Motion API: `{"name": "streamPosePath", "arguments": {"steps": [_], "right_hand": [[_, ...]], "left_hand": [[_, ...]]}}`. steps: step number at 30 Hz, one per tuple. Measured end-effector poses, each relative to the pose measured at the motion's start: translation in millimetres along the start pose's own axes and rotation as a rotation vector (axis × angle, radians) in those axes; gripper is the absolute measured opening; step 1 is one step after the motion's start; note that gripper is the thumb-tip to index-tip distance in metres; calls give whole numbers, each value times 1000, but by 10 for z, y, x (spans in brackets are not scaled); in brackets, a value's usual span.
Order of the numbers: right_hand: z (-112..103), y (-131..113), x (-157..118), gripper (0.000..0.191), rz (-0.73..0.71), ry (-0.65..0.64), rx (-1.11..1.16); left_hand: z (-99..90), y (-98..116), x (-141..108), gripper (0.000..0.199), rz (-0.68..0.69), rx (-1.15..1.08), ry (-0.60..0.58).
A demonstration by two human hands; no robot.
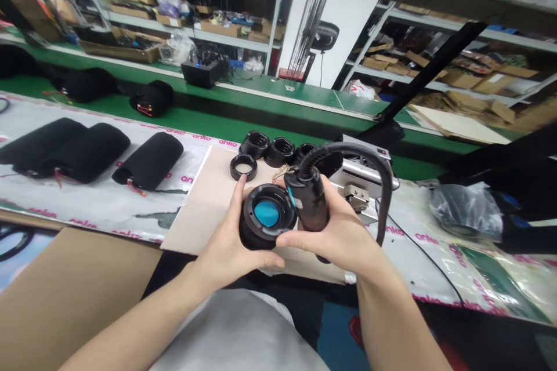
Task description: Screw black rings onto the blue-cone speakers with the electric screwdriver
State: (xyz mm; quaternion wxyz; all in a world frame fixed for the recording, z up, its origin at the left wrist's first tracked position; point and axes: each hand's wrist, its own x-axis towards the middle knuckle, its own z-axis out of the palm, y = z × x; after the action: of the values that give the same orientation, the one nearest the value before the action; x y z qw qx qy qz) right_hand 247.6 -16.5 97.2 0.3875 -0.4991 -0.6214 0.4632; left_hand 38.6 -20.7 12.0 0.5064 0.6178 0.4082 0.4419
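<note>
My left hand [232, 237] is closed around a round black part [248, 232] with a ringed rim and a bright blue disc in its centre. In my right hand [337, 232] is a black corded hand tool [308, 203] with a thick cable looping over its top. The tool stands right beside the part, and my right thumb lies near the part's rim. The tool's working end is hidden by my hand. Beyond my left fingers lies a loose black ring [243, 167], with several black ringed parts [279, 152] behind it.
A beige board [198, 208] lies under my hands. Left on the white sheet are several black fabric-covered cylinders [152, 159] with wires. A metal device [363, 179] stands behind my right hand, and a clear plastic bag [463, 208] lies right. A black post [435, 69] slants at the right.
</note>
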Motion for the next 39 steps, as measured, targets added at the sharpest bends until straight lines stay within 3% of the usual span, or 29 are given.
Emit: {"name": "streamPosePath", "arguments": {"steps": [6, 18, 24, 27, 33, 39], "right_hand": [[-6, 21, 34, 84, -10, -36, -208], [-105, -74, 108, 83, 47, -189, -346], [-16, -100, -7, 83, 94, -95, -326], [-34, -112, -49, 76, 79, -116, -375], [-81, -132, 11, 86, 121, -82, -370], [-7, -215, 48, 71, 143, -134, -398]], "left_hand": [[31, -31, 2, 147, 40, -37, 24], [21, -103, -8, 130, 104, 17, 34], [60, -204, -29, 129, 131, -16, 41], [70, -234, -39, 125, 157, -22, 26], [74, -228, -17, 133, 189, -22, 20], [80, -244, -9, 136, 196, -46, 21]]}}
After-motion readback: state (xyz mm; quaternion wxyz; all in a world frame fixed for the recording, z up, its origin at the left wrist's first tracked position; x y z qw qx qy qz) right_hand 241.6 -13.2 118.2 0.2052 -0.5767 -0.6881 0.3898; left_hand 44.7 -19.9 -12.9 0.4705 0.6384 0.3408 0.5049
